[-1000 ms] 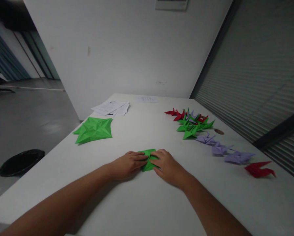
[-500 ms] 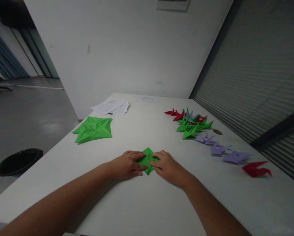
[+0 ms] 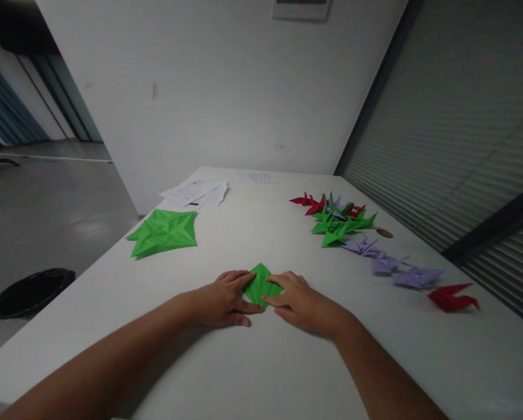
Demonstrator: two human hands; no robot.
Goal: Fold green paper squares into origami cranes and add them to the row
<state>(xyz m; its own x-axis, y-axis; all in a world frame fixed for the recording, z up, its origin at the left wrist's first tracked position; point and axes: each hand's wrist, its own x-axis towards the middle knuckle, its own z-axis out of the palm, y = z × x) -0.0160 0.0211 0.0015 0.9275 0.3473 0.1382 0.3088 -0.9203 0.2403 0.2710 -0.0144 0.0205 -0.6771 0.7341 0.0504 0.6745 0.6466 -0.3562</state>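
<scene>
Centrally, green paper (image 3: 260, 281): a folded diamond, one corner pointing away from the person, lies flat on the white bench (image 3: 244, 367) between two bare hands.
Left hand (image 3: 221, 298): fingers spread and unclenched, pressing the diamond's left edge and near corner.
Right hand (image 3: 306, 303): fingers parted, resting across the diamond's right side, not closed around it.
Green sheets (image 3: 169, 231): creased and overlapping, near the bench's left edge.
White pages (image 3: 195, 191): fanned loosely just beyond the sheets.
Crane pile (image 3: 335, 235): red, green and lilac folded birds crowded at far right, a brown disc (image 3: 384, 233) beside them.
Lilac cranes (image 3: 417, 277): strung nearer from the pile.
Red crane (image 3: 450, 298): at the row's near end.
Black-lined bin (image 3: 29, 294): on the grey floor (image 3: 77, 192), left of the bench.
</scene>
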